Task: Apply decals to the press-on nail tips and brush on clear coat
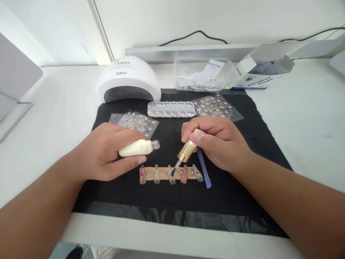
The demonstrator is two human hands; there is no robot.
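Tipped on its side, a cream nail polish bottle is gripped between the thumb and fingers of my left hand, its clear neck uncapped and pointing right. My right hand is closed on the gold cap of a nail polish brush. The brush's dark tip touches the middle clear false nail. Several decorated false nails, pink ones and clear ones among them, lie in a row on a tan strip. A purple tool lies below my right hand, partly hidden by it.
A white nail lamp stands at the back left of the black mat. Behind my hands are a compartment box of gems and sticker sheets. Farther back stand a clear tub and an alcohol pad box.
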